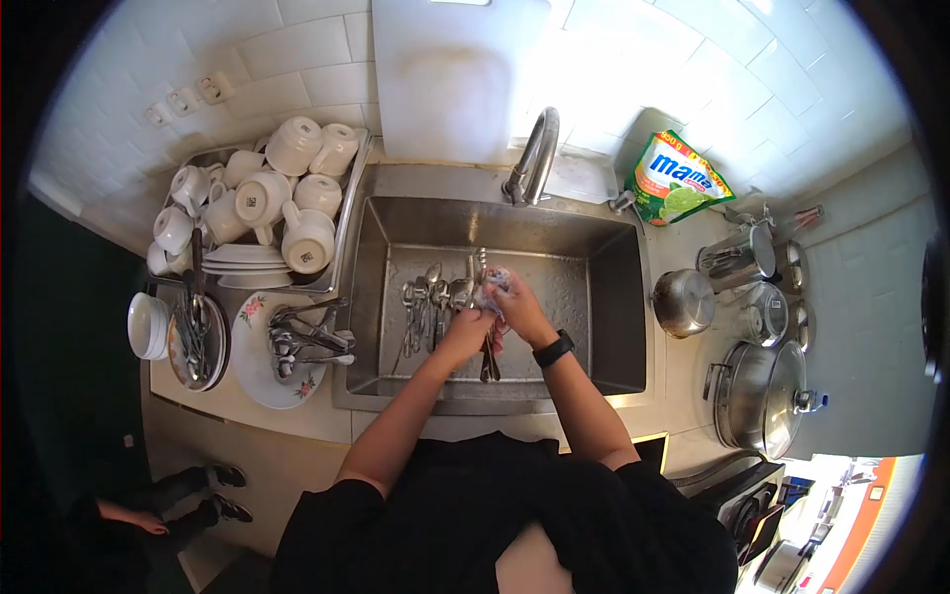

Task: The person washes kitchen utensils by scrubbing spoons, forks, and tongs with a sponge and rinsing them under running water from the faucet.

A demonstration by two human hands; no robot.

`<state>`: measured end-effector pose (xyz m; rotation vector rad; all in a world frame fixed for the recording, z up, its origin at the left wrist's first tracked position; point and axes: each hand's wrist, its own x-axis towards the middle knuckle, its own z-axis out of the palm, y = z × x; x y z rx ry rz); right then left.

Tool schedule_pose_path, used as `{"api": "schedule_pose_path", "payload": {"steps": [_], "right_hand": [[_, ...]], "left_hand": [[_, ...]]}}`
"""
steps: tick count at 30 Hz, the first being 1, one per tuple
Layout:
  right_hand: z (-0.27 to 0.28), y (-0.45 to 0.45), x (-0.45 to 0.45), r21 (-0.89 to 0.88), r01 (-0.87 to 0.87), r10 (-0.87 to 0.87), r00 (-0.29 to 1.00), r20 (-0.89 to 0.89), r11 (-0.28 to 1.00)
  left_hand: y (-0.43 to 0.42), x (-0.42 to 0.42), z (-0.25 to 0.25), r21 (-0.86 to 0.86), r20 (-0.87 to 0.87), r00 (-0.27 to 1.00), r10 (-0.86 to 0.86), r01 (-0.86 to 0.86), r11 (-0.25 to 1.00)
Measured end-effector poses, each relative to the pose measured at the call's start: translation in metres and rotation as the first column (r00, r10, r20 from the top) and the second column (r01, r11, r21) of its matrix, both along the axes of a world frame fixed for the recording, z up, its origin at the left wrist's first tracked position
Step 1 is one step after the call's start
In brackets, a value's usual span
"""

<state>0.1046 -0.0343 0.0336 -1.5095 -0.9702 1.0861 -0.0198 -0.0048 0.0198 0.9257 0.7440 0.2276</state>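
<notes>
Both hands are together over the steel sink (618,297). My left hand (469,333) is closed around a bunch of cutlery (490,368); some ends point down below the hand and others stick out above it. My right hand (522,309) is closed against the same bunch, with a white, foamy scrubber (498,283) under its fingers. Foam hides much of the scrubber and the upper cutlery. Left of my hands, several loose spoons (426,297) lie on the wet sink floor.
A curved faucet (539,153) rises behind the sink. On the left are a rack of white cups (262,198) and a floral plate (259,374) bearing cutlery. At right stand a detergent pouch (678,178), a small pot (683,303) and a large lidded pot (762,396). Another person's legs (188,495) show lower left.
</notes>
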Motion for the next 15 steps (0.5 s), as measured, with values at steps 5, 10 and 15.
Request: {"api": "schedule_pose_path", "payload": {"steps": [5,10,15], "right_hand": [[0.001,0.005,0.004,-0.037,0.054,-0.034,0.910,0.413,0.998],[0.002,0.017,0.043,0.188,0.247,-0.283,0.940,0.193,0.950],[0.043,0.070,0.137,0.309,0.417,-0.303,0.884,-0.355,0.855]], "left_hand": [[-0.011,0.006,-0.024,-0.213,0.179,0.981,0.070,-0.031,0.977],[-0.005,0.011,-0.010,-0.007,0.065,0.994,0.093,-0.093,0.996],[0.011,0.019,0.005,-0.092,0.194,0.976,0.102,-0.086,0.992]]}}
